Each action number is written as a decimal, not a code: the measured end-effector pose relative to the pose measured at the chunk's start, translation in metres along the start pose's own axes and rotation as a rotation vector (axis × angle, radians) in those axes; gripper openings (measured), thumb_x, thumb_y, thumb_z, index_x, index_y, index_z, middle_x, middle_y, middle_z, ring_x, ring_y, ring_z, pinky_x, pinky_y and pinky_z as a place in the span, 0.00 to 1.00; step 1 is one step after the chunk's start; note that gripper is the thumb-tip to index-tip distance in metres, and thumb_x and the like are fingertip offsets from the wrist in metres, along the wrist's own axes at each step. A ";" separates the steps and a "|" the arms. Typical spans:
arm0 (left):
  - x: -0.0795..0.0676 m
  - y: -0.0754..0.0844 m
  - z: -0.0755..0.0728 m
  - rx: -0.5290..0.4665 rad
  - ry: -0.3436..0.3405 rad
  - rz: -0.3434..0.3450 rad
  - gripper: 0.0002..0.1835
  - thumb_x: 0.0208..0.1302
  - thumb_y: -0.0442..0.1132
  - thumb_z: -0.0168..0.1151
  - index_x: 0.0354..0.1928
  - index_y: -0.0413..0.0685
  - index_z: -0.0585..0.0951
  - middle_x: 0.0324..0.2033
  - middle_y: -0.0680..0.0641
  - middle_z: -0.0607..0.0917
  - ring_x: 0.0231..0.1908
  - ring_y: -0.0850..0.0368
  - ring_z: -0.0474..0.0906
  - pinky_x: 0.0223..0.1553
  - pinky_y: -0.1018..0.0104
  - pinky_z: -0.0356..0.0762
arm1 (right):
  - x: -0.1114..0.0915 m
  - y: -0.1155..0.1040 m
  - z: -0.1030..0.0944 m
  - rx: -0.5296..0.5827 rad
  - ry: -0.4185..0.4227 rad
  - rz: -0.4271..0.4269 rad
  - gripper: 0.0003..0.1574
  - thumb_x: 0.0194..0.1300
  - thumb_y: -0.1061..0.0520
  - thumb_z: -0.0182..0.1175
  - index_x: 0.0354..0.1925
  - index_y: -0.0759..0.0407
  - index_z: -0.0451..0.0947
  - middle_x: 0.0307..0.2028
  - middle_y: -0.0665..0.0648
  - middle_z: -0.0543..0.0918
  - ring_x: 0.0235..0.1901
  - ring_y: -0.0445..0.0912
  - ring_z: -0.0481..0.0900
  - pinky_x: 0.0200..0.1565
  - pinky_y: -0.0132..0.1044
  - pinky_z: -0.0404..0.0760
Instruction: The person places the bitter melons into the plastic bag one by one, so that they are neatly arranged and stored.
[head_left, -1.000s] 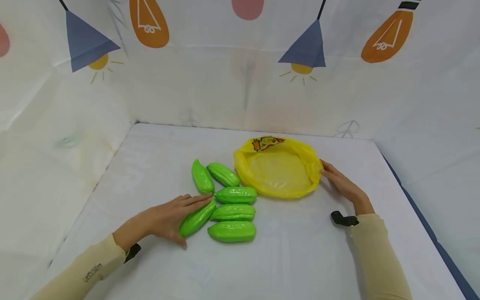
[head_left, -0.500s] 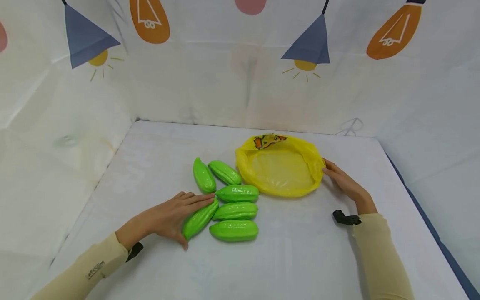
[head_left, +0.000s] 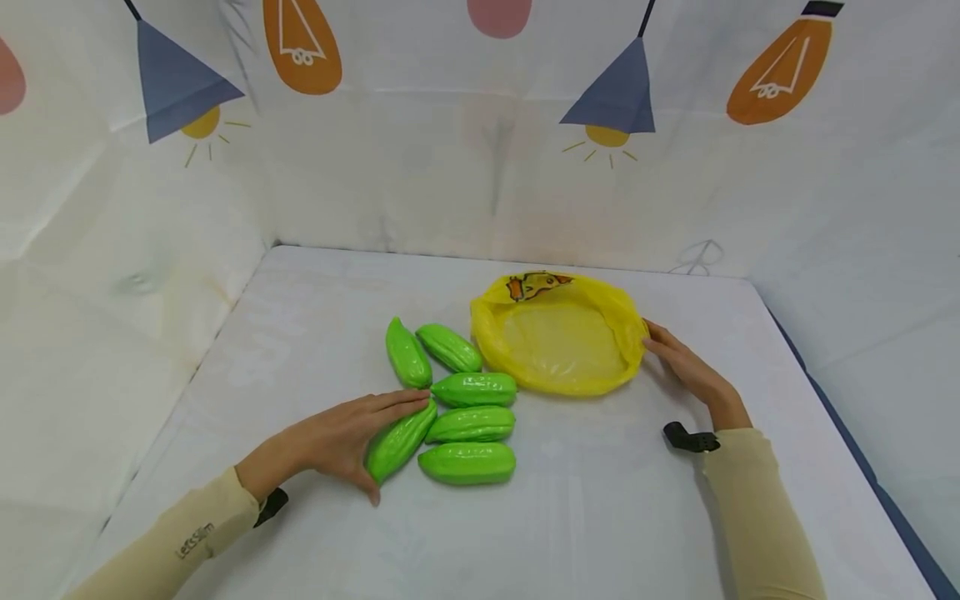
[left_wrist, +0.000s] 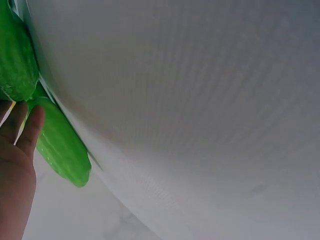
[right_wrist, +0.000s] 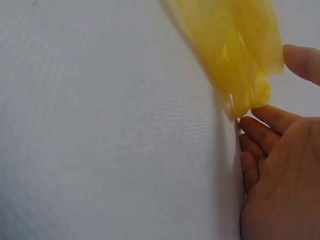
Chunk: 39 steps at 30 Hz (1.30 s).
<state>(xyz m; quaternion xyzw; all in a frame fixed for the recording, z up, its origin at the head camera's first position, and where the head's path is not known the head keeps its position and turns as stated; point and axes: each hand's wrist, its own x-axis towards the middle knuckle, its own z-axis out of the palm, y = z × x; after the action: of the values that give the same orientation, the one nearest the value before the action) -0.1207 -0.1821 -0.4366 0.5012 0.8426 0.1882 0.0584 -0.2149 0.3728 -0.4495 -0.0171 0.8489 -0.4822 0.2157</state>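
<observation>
In the head view, several glossy, ridged green vegetables, cucumber-like in shape, lie on the white table. My left hand spans the nearest-left green vegetable, its fingers straight along the top end and its thumb spread near the bottom end. In the left wrist view, straight fingertips touch a green vegetable. A round yellow plastic bag, mouth spread wide and a duck print on its far rim, stands right of the vegetables. My right hand touches its right rim with extended fingers; the thumb stands apart from them.
Three green vegetables lie stacked in a column, the lowest one nearest me. Two more lie behind, left of the bag. White cloth walls with printed lamps enclose the table at the back and sides.
The left hand has shifted very slightly right, with the vegetable beneath it. The right hand and the bag stay where they were; the camera view sways a little.
</observation>
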 end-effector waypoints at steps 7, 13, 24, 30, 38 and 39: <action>0.001 0.002 0.001 -0.043 -0.034 -0.068 0.76 0.28 0.74 0.74 0.76 0.40 0.50 0.75 0.43 0.55 0.72 0.46 0.59 0.67 0.48 0.67 | -0.002 -0.001 0.000 -0.005 0.017 0.007 0.52 0.74 0.35 0.45 0.78 0.56 0.33 0.78 0.62 0.34 0.76 0.62 0.29 0.71 0.66 0.32; -0.002 0.002 0.006 -0.055 -0.007 -0.086 0.78 0.25 0.76 0.73 0.76 0.38 0.50 0.75 0.42 0.56 0.70 0.48 0.61 0.65 0.50 0.68 | -0.001 0.001 0.003 -0.002 0.019 0.003 0.51 0.75 0.35 0.45 0.78 0.57 0.34 0.78 0.62 0.35 0.76 0.62 0.30 0.71 0.67 0.33; 0.002 -0.005 0.010 -0.140 0.022 -0.056 0.79 0.22 0.73 0.77 0.75 0.40 0.49 0.73 0.45 0.59 0.71 0.51 0.59 0.66 0.51 0.68 | -0.002 0.001 0.002 -0.020 0.028 0.009 0.54 0.73 0.32 0.45 0.78 0.57 0.33 0.78 0.61 0.35 0.76 0.61 0.30 0.72 0.66 0.33; 0.004 -0.005 0.014 -0.177 0.018 -0.079 0.80 0.20 0.73 0.78 0.75 0.40 0.49 0.71 0.46 0.58 0.71 0.50 0.60 0.70 0.51 0.63 | -0.002 -0.001 0.001 -0.020 0.023 -0.015 0.52 0.75 0.35 0.44 0.78 0.58 0.34 0.78 0.63 0.36 0.76 0.63 0.31 0.72 0.66 0.34; 0.001 -0.003 0.013 -0.142 -0.010 -0.096 0.82 0.20 0.74 0.77 0.76 0.42 0.46 0.73 0.45 0.55 0.72 0.48 0.58 0.69 0.49 0.63 | -0.001 0.003 0.002 -0.014 0.025 0.008 0.50 0.76 0.36 0.43 0.78 0.56 0.32 0.78 0.63 0.34 0.76 0.63 0.30 0.71 0.67 0.34; 0.001 -0.002 0.012 -0.139 -0.015 -0.094 0.82 0.20 0.74 0.77 0.76 0.41 0.45 0.74 0.45 0.55 0.72 0.48 0.58 0.69 0.48 0.63 | -0.001 0.003 0.002 -0.015 0.027 0.010 0.50 0.76 0.36 0.43 0.78 0.55 0.32 0.78 0.62 0.34 0.76 0.63 0.30 0.71 0.67 0.34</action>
<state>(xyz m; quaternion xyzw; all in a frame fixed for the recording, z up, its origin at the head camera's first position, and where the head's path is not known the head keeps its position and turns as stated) -0.1198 -0.1790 -0.4486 0.4571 0.8497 0.2394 0.1080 -0.2130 0.3731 -0.4526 -0.0078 0.8554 -0.4749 0.2065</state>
